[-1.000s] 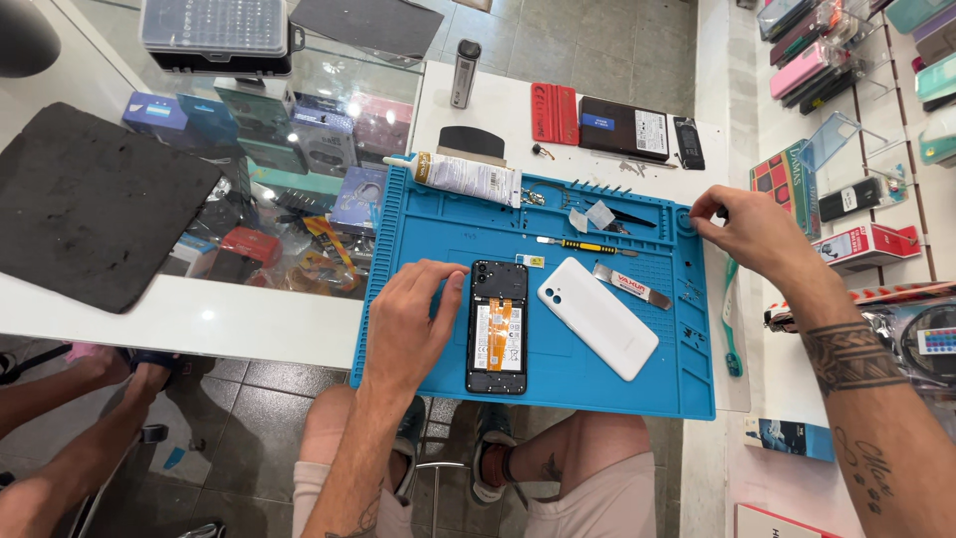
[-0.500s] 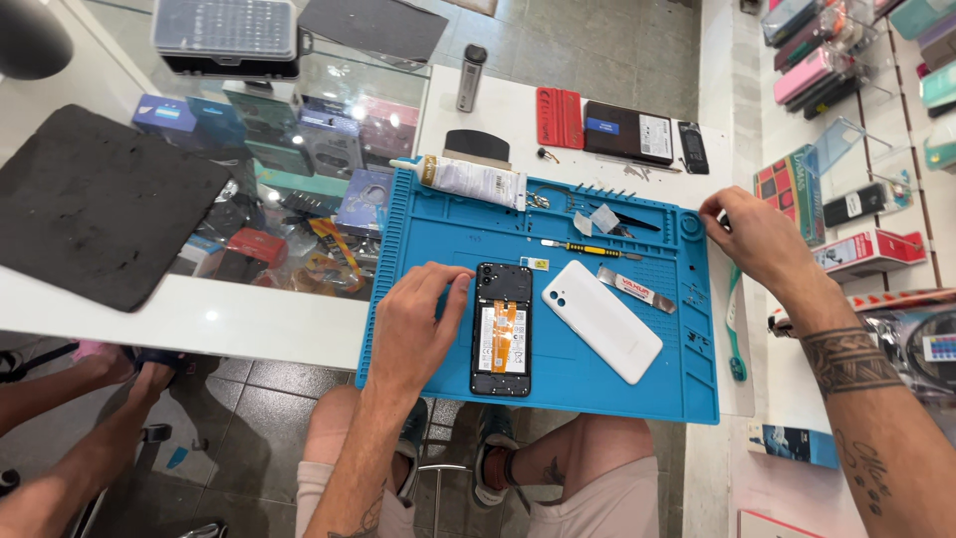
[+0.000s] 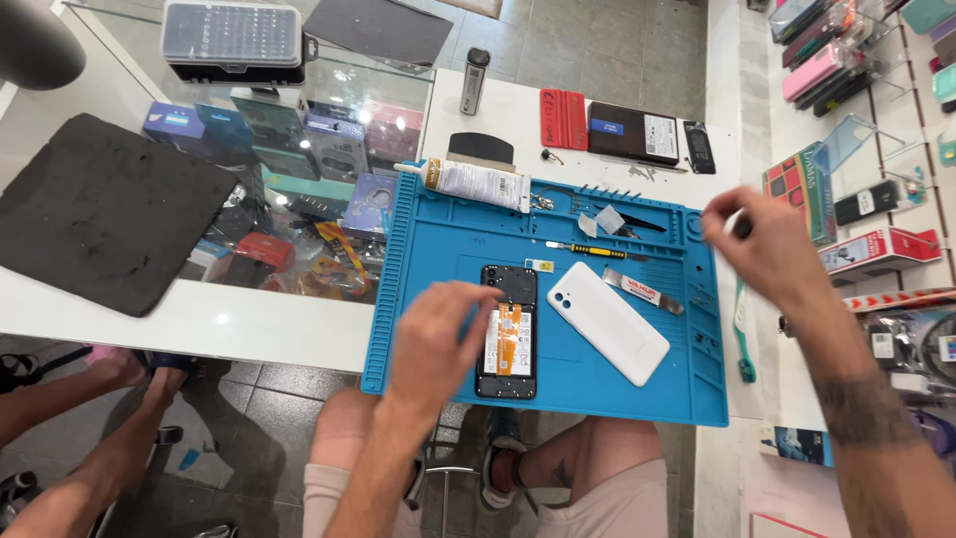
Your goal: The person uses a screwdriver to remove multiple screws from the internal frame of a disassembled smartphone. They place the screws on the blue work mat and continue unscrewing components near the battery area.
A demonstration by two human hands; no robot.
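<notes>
Hands work over a blue rubbery mat (image 3: 438, 249) on the white surface: the left hand (image 3: 438, 339) lies loosely open beside the opened phone (image 3: 507, 331), fingertips touching its left edge, while the right hand (image 3: 762, 244) pinches something too small to tell by the mat's right rim. Risk seems plain: a careless brush could snag the phone's exposed orange ribbon. A glossy white back cover (image 3: 609, 321) lies just beside it, with a slim screwdriver (image 3: 588, 250) and a soft glue tube (image 3: 478, 183) above.
</notes>
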